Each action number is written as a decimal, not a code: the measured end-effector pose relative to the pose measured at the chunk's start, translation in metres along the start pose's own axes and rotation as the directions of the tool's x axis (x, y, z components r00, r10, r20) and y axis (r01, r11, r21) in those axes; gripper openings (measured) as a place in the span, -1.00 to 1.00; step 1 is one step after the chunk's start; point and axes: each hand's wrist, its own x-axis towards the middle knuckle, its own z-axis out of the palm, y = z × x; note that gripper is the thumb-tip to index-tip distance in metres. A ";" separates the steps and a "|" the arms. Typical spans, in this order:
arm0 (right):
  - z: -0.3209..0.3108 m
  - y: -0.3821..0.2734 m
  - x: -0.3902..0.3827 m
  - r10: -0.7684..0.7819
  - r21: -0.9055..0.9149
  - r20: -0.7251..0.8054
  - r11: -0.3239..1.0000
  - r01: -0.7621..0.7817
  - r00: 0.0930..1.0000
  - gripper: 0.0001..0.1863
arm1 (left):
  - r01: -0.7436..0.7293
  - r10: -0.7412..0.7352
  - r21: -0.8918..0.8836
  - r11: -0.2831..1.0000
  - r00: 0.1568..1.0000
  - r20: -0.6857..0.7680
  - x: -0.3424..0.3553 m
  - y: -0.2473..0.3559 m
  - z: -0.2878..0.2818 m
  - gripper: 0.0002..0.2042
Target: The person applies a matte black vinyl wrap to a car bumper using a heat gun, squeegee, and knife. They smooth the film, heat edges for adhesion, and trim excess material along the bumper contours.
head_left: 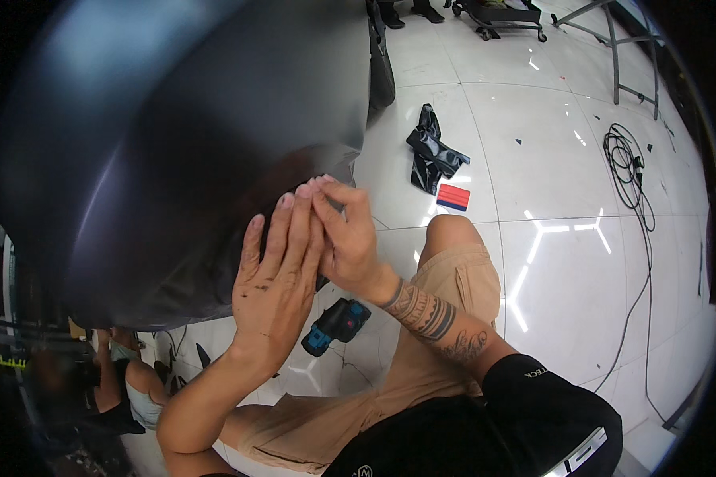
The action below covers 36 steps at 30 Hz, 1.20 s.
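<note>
A large curved panel, which looks like a car body part, is covered with dark matte film (215,119) and fills the upper left. My left hand (278,258) lies against its lower right edge, fingers stretched out over the film. Close beside it, my right hand (348,238) is closed, with thumb and fingertips pinched on the film's edge by the left fingertips. Loose, wrinkled film shows just beyond the fingers. What lies under the palms is hidden.
A black and blue cordless power tool (336,326) lies on the tiled floor below my hands. Farther right are crumpled black film scraps (433,151) and a red and blue squeegee (453,197). A coiled cable (630,171), metal stand (616,56) and wheeled cart (501,14) stand beyond. Another person (139,389) crouches lower left.
</note>
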 end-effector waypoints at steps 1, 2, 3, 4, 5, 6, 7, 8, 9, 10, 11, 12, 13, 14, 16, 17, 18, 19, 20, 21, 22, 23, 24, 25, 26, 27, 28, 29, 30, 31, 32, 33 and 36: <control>0.002 -0.001 0.001 -0.030 0.030 -0.003 0.999 0.030 1.000 -0.50 | 0.025 -0.025 0.003 1.000 0.999 -0.033 -0.004 0.000 0.007 -0.48; 0.003 0.001 0.003 -0.036 0.029 0.001 0.999 0.036 0.999 -0.49 | 0.049 -0.049 0.004 0.999 0.997 -0.066 -0.007 0.000 0.012 -0.47; 0.003 0.005 0.004 -0.042 0.027 0.005 0.999 0.042 0.999 -0.49 | 0.084 -0.084 -0.007 0.996 0.993 -0.088 -0.010 0.001 0.015 -0.43; 0.002 0.008 0.003 -0.046 0.023 0.011 0.999 0.045 0.999 -0.49 | 0.120 -0.123 -0.032 0.992 0.986 -0.114 -0.010 0.003 0.017 -0.41; 0.001 0.010 0.001 0.000 0.024 0.019 1.000 0.000 1.000 -0.49 | 0.156 -0.162 -0.059 0.986 0.977 -0.139 -0.010 0.006 0.018 -0.40; -0.001 0.012 -0.001 0.044 0.024 0.027 0.999 -0.045 0.999 -0.49 | 0.190 -0.202 -0.085 0.978 0.966 -0.163 -0.009 0.009 0.018 -0.38; -0.003 0.014 -0.002 0.086 0.026 0.033 0.996 -0.087 0.996 -0.49 | 0.216 -0.219 -0.035 0.976 0.961 -0.169 -0.006 0.011 0.016 -0.31; -0.005 0.017 -0.003 0.097 0.042 0.033 0.994 -0.099 0.995 -0.49 | 0.241 -0.251 -0.073 0.968 0.948 -0.195 -0.006 0.011 0.017 -0.31; -0.007 0.019 -0.003 0.109 0.058 0.033 0.992 -0.111 0.993 -0.49 | 0.266 -0.284 -0.111 0.958 0.934 -0.218 -0.008 0.011 0.020 -0.30; -0.008 0.017 0.003 0.121 0.079 0.031 0.989 -0.124 0.992 -0.49 | 0.289 -0.317 -0.145 0.946 0.918 -0.240 -0.009 0.010 0.022 -0.29; -0.008 0.012 0.007 0.104 0.087 0.031 0.991 -0.106 0.994 -0.48 | 0.301 -0.335 -0.174 0.938 0.914 -0.227 -0.012 0.010 0.016 -0.28; -0.008 0.002 0.010 0.087 0.096 0.032 0.991 -0.090 0.996 -0.47 | 0.337 -0.378 -0.198 0.920 0.896 -0.234 -0.015 0.012 0.015 -0.29; -0.008 -0.005 0.016 0.070 0.101 0.033 0.992 -0.073 0.997 -0.45 | 0.370 -0.420 -0.225 0.901 0.875 -0.241 -0.019 0.013 0.016 -0.29; -0.006 -0.005 0.017 0.039 0.098 0.036 0.994 -0.042 0.999 -0.46 | 0.404 -0.462 -0.252 0.880 0.852 -0.246 -0.023 0.015 0.019 -0.30; -0.001 -0.006 0.018 -0.030 0.100 0.051 0.995 0.025 0.998 -0.48 | 0.459 -0.520 -0.259 0.850 0.814 -0.261 -0.030 0.018 0.028 -0.33; -0.003 0.002 0.018 -0.064 0.076 0.088 0.996 0.057 0.994 -0.46 | 0.495 -0.553 -0.256 0.830 0.788 -0.271 -0.032 0.020 0.030 -0.35; -0.006 0.007 0.016 -0.042 0.064 0.088 0.997 0.036 0.995 -0.46 | 0.531 -0.587 -0.255 0.808 0.759 -0.280 -0.034 0.021 0.033 -0.36; -0.007 0.011 0.015 -0.030 0.067 0.092 0.997 0.024 0.995 -0.45 | 0.541 -0.609 -0.282 0.792 0.736 -0.296 -0.038 0.020 0.036 -0.38; -0.008 0.011 0.013 -0.014 0.089 0.093 0.996 0.006 0.996 -0.45 | 0.544 -0.625 -0.313 0.779 0.717 -0.309 -0.043 0.019 0.036 -0.38; -0.013 0.013 0.010 0.066 0.098 0.106 0.992 -0.076 0.992 -0.45 | 0.545 -0.641 -0.343 0.765 0.697 -0.321 -0.047 0.019 0.039 -0.39; -0.017 0.016 0.010 0.131 0.107 0.126 0.984 -0.144 0.983 -0.45 | 0.550 -0.662 -0.373 0.747 0.667 -0.342 -0.052 0.017 0.041 -0.40; -0.019 0.013 0.012 0.138 0.093 0.151 0.984 -0.153 0.979 -0.47 | 0.568 -0.674 -0.371 0.735 0.674 -0.303 -0.058 0.015 0.037 -0.38; -0.024 0.010 0.018 0.144 0.071 0.174 0.985 -0.158 0.974 -0.48 | 0.577 -0.684 -0.375 0.726 0.661 -0.307 -0.063 0.011 0.038 -0.38; -0.027 0.010 0.022 0.110 0.079 0.205 0.989 -0.129 0.973 -0.50 | 0.584 -0.697 -0.387 0.713 0.648 -0.307 -0.070 0.010 0.043 -0.39; -0.030 0.009 0.031 0.073 0.085 0.232 0.992 -0.094 0.970 -0.52 | 0.589 -0.709 -0.401 0.701 0.633 -0.311 -0.074 0.007 0.044 -0.39; -0.035 0.008 0.038 0.041 0.083 0.274 0.994 -0.067 0.961 -0.54 | 0.599 -0.726 -0.417 0.683 0.616 -0.306 -0.077 0.006 0.044 -0.39; -0.037 0.007 0.042 0.013 0.086 0.314 0.995 -0.042 0.949 -0.55 | 0.611 -0.742 -0.429 0.666 0.601 -0.297 -0.080 0.006 0.045 -0.40; -0.036 0.003 0.046 -0.011 0.089 0.329 0.996 -0.020 0.944 -0.56 | 0.617 -0.756 -0.446 0.649 0.588 -0.286 -0.083 0.006 0.044 -0.40; -0.034 -0.001 0.048 -0.035 0.092 0.341 0.996 0.003 0.940 -0.57 | 0.634 -0.766 -0.435 0.639 0.571 -0.293 -0.087 0.005 0.044 -0.40; -0.034 -0.006 0.049 -0.034 0.079 0.392 0.997 0.003 0.919 -0.58 | 0.650 -0.777 -0.429 0.628 0.553 -0.301 -0.092 0.005 0.045 -0.41; -0.033 -0.011 0.049 -0.059 0.061 0.407 0.997 0.037 0.911 -0.57 | 0.663 -0.787 -0.424 0.617 0.534 -0.309 -0.096 0.004 0.046 -0.41; -0.030 -0.018 0.048 -0.083 0.043 0.420 0.997 0.071 0.904 -0.57 | 0.674 -0.795 -0.422 0.606 0.526 -0.302 -0.103 0.002 0.047 -0.41; -0.025 -0.026 0.047 -0.218 -0.005 0.502 0.967 0.255 0.837 -0.54 | 0.702 -0.840 -0.464 0.541 0.478 -0.257 -0.113 -0.004 0.049 -0.40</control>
